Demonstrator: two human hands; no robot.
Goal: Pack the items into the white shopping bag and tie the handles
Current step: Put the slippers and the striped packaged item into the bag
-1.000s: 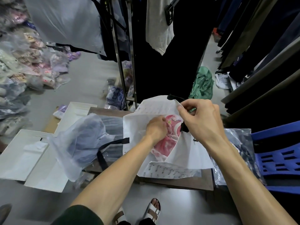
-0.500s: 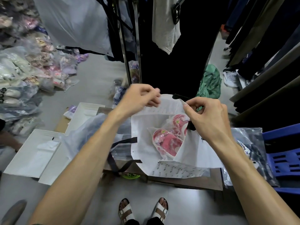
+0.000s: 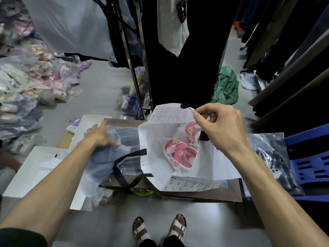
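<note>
The white shopping bag (image 3: pixel 153 157) lies open on a small brown table (image 3: pixel 204 195), its black ribbon handle (image 3: pixel 124 168) trailing to the left. A pair of pink shoes in clear wrap (image 3: pixel 179 152) rests inside it. My right hand (image 3: pixel 220 129) pinches the bag's upper right rim and holds the mouth open. My left hand (image 3: pixel 101 134) lies flat with fingers spread on a dark garment in a clear plastic bag (image 3: pixel 110 157), just left of the shopping bag.
Flat white boxes (image 3: pixel 37 168) lie at the left. Another clear-wrapped garment (image 3: pixel 270 157) and a blue plastic chair (image 3: pixel 309 157) are at the right. A metal clothes rack (image 3: pixel 140 68) stands behind the table. Piles of bagged goods (image 3: pixel 26 82) cover the floor at the left.
My left hand left the shopping bag's rim and dropped left onto the wrapped dark garment. My right hand kept its hold on the bag's rim.
</note>
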